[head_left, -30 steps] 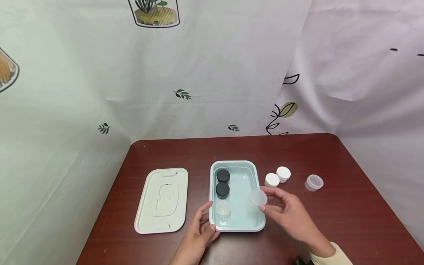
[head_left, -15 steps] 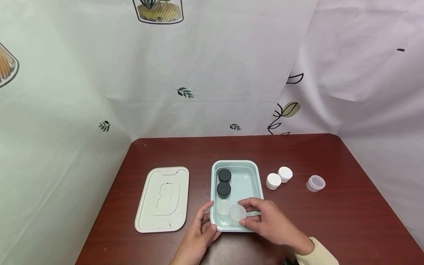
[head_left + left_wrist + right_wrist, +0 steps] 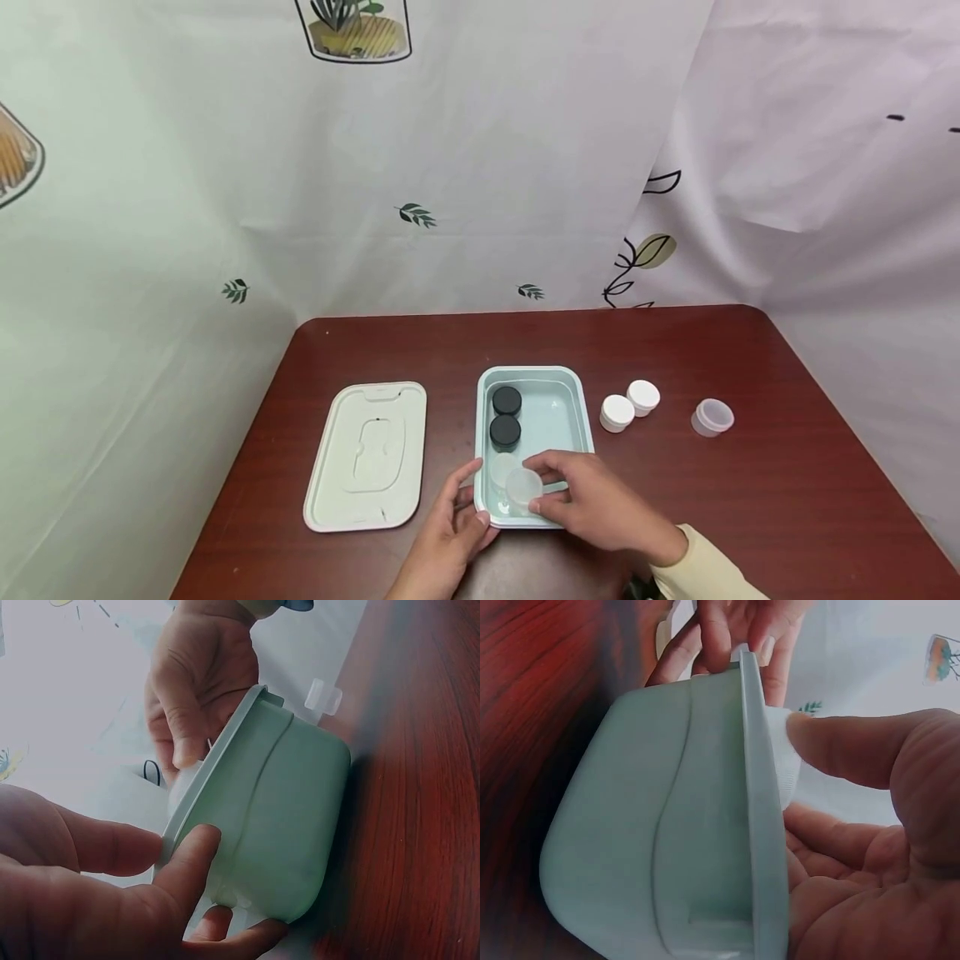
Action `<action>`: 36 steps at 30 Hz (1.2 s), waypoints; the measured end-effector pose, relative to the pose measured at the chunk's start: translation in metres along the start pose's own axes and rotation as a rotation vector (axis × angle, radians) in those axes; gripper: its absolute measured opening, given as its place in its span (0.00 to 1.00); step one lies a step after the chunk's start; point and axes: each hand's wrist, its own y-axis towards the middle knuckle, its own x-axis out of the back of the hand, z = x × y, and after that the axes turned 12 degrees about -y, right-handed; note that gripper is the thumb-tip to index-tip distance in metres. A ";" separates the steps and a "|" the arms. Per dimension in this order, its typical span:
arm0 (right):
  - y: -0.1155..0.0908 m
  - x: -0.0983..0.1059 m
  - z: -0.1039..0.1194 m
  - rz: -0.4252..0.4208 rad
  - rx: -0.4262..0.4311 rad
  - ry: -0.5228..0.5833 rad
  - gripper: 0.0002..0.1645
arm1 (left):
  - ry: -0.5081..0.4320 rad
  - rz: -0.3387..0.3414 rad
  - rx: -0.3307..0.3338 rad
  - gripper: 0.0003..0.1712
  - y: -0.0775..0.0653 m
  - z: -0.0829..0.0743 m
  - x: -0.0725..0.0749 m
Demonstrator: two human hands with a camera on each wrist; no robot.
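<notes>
A pale blue-green plastic tub [image 3: 553, 417] stands on the table. My left hand [image 3: 448, 533] grips its near left corner; in the left wrist view, thumb and fingers pinch the rim of the tub [image 3: 285, 802]. My right hand [image 3: 600, 504] holds a small translucent lidded jar [image 3: 524, 488] between thumb and fingers over the tub's near end. In the right wrist view the jar [image 3: 784, 761] shows partly above the rim. Just behind it, partly covered, is another translucent jar [image 3: 501, 468] inside the tub. Two black-lidded jars [image 3: 506, 432] line the tub's left side.
A flat off-white lid [image 3: 365, 457] lies left of the tub. Two white jars [image 3: 617, 412] stand together right of it, and a translucent jar [image 3: 712, 417] sits farther right. A patterned cloth [image 3: 480, 167] hangs behind the dark red table [image 3: 780, 483].
My right hand has carried the translucent jar leftward from the tub's right side and lowered it close to the other translucent jar. My left hand has stayed on the tub's corner.
</notes>
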 end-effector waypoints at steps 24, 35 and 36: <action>0.023 -0.008 0.005 0.087 0.020 -0.093 0.21 | 0.031 0.019 -0.001 0.40 0.000 0.001 0.001; 0.032 -0.009 0.000 0.111 0.063 -0.023 0.21 | 0.037 0.030 -0.006 0.40 0.001 0.000 0.000; 0.032 -0.009 0.000 0.114 0.059 -0.023 0.21 | 0.036 0.030 -0.005 0.40 0.001 0.000 0.000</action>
